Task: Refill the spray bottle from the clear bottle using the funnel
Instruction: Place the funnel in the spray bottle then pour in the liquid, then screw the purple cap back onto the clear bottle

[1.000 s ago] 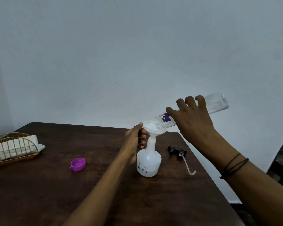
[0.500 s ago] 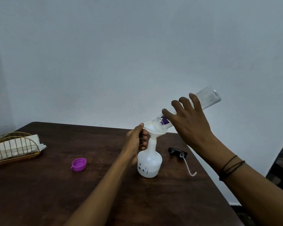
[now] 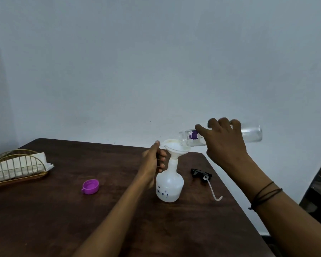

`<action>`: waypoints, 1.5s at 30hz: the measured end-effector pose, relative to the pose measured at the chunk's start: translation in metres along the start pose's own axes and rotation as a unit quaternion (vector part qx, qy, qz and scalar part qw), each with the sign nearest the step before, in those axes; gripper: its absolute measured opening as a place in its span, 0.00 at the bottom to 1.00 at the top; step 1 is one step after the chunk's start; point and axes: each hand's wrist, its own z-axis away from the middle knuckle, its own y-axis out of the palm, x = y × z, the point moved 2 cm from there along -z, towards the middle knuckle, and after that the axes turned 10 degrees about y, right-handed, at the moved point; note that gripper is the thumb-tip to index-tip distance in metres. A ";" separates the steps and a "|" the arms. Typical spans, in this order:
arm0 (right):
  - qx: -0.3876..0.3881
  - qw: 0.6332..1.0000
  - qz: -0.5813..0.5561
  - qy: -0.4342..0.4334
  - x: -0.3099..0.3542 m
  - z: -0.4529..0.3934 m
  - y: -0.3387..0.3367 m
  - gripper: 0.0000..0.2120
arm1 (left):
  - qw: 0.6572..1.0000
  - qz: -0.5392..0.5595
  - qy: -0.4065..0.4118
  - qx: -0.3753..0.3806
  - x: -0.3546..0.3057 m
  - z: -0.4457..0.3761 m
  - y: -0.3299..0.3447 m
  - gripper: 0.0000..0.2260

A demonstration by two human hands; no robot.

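Observation:
A white spray bottle [image 3: 170, 184] stands upright on the dark wooden table [image 3: 63, 210] with a white funnel [image 3: 176, 147] seated in its neck. My left hand [image 3: 155, 160] grips the funnel's rim and the bottle's neck. My right hand [image 3: 224, 143] holds the clear bottle [image 3: 252, 134] lying almost level, its open mouth just over the funnel's right rim. A purple label shows near that mouth. A little liquid sits at the spray bottle's bottom.
The black spray head [image 3: 200, 173] with its white dip tube lies to the right of the spray bottle. A purple cap [image 3: 90, 186] rests to the left. A gold wire napkin holder [image 3: 17, 167] stands at the far left. The table's right edge is close.
The clear bottle's raised base has dropped from a steep tilt to nearly level, and its mouth has drawn back to the funnel's right rim. My left hand stays on the funnel.

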 end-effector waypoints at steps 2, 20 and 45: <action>0.044 0.998 -0.011 0.034 0.001 0.007 -0.002 0.30 | 1.000 -0.025 0.005 -0.008 -0.001 -0.001 -0.004 0.21; 0.092 0.801 -0.565 0.176 0.161 0.076 -0.019 0.32 | 0.647 -0.736 -0.166 0.114 -0.004 -0.001 -0.159 0.27; 0.143 0.682 -0.688 0.204 0.212 0.090 0.043 0.25 | 0.948 0.010 0.317 -0.029 -0.040 0.009 -0.087 0.14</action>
